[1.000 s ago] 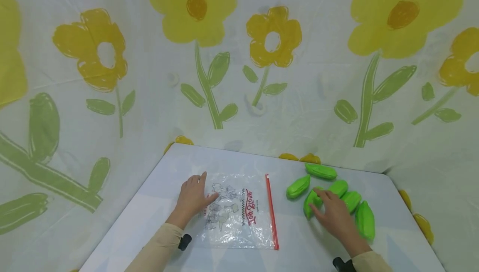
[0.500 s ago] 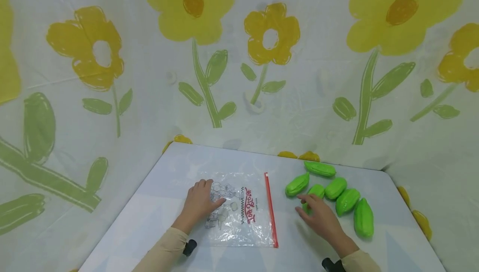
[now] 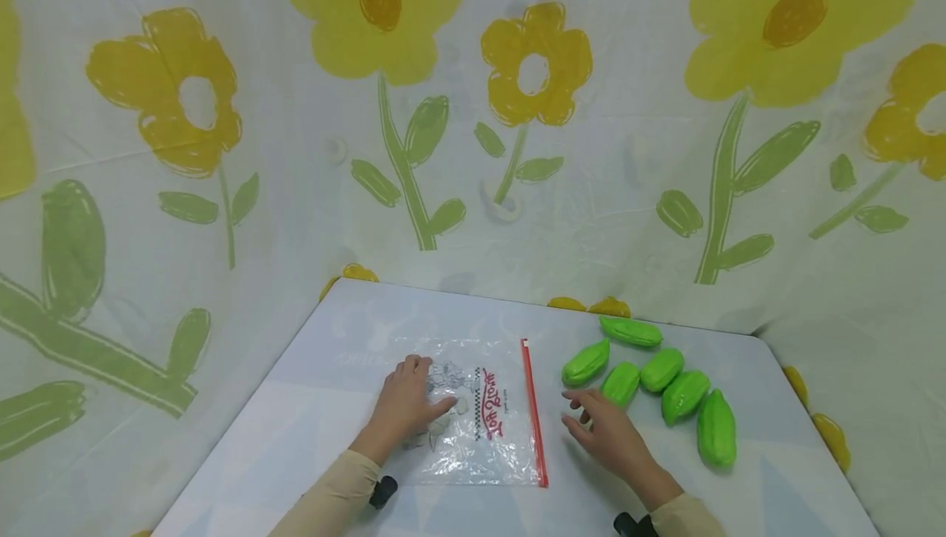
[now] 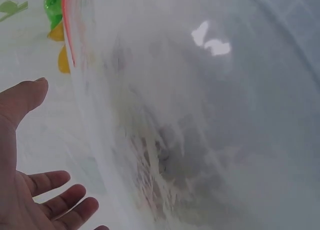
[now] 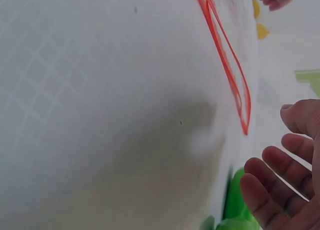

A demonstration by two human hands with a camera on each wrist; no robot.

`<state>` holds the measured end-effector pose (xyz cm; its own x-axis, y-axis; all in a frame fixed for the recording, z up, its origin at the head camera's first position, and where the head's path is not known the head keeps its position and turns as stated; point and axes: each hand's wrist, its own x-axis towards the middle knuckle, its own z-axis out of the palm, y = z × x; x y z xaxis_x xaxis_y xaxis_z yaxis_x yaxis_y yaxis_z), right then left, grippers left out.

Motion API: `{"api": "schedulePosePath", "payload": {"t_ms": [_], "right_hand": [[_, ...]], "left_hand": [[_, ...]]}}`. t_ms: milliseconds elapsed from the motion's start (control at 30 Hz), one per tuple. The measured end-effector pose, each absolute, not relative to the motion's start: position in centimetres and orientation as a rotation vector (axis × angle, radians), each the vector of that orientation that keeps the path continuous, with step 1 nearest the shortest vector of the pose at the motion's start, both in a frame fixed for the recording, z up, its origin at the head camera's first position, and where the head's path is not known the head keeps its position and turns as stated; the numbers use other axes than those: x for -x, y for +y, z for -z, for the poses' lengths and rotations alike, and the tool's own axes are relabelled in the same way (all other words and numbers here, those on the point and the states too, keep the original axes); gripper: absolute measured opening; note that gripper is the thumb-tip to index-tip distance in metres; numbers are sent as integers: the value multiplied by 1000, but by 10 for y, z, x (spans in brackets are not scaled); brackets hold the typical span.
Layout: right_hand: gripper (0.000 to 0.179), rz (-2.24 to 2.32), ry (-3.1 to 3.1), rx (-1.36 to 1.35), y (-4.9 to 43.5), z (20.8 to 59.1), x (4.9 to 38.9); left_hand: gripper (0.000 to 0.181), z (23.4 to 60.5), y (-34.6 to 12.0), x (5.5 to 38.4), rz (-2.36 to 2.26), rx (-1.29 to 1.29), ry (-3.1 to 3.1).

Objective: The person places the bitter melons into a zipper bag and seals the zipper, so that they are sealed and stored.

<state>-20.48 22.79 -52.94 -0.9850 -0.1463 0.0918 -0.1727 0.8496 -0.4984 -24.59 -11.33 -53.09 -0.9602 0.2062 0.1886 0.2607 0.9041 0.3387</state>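
A clear plastic zipper bag [image 3: 473, 455] with red and black printing lies flat on the white table [image 3: 325, 364]. Its red zip edge [image 3: 534, 418] faces right, and in the right wrist view the red strip [image 5: 230, 75] shows as two lines with a gap between. Over the bag's left part hovers my left hand [image 3: 405, 406], fingers relaxed and holding nothing. My right hand [image 3: 609, 438] is between the zip edge and the green pieces, fingers loosely bent around nothing. Nearest to it is a ridged green piece [image 3: 621, 383], shaped like a small starfruit or gourd.
Several more green pieces lie at the table's right, among them one at the back [image 3: 631, 332] and one at the front [image 3: 717, 429]. A cloth [image 3: 591, 250] printed with yellow flowers hangs behind the table and along its sides.
My right hand has moved left, away from the green pieces toward the bag's zip edge. My left hand has shifted slightly right and down over the bag.
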Motion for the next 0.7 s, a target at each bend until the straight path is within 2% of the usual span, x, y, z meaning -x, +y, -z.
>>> {"api": "schedulePosePath", "payload": {"t_ms": [300,700], "right_hand": [[38,-847,-3003,-294,214,537,207],[49,-970,-2967,-311,203,550,214]], "left_hand": [[87,536,-106,243,600,374,-2933],[92,539,-96,241,620,413,-2935]]}}
